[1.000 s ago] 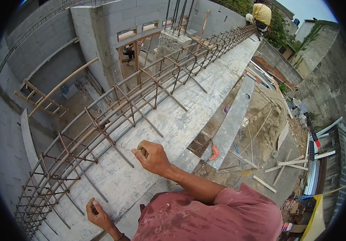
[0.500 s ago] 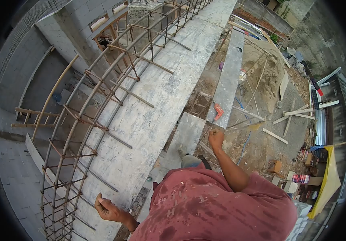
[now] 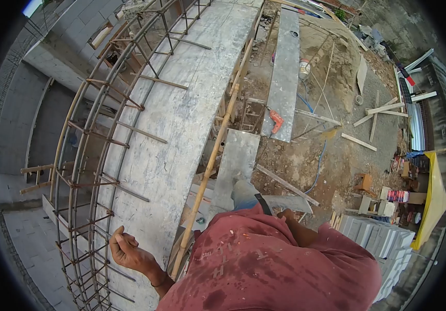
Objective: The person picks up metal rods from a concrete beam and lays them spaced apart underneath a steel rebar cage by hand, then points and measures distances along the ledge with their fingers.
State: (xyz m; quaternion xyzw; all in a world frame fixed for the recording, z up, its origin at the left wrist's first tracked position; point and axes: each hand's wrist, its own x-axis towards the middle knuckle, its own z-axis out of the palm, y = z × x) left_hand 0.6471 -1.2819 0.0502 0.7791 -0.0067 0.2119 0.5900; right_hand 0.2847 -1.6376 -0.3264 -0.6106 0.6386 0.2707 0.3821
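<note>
My left hand [image 3: 128,253] hovers over the pale, scuffed board [image 3: 163,166], its fingers curled together. Whatever they hold, if anything, is too small to make out. Just left of it, a cage of rusty steel rebar [image 3: 142,136] runs along the board, with short bars sticking out across the surface. My right hand [image 3: 286,215] is close to my body, partly hidden by my red shirt [image 3: 269,254], and its fingers cannot be made out. An orange power drill [image 3: 276,121] lies farther ahead on a grey metal plank [image 3: 283,72], apart from both hands.
A bamboo pole [image 3: 216,155] runs along the board's right edge. Below are a sand pile [image 3: 344,67], loose timber [image 3: 358,142], a blue hose [image 3: 320,168] and stacked grey blocks [image 3: 378,238]. A yellow sheet [image 3: 433,202] hangs at the right. Block walls stand at the left.
My right hand has drawn back from near the drill towards my body. My left hand remains curled beside the rebar. The view has shifted, bringing the bamboo pole into sight.
</note>
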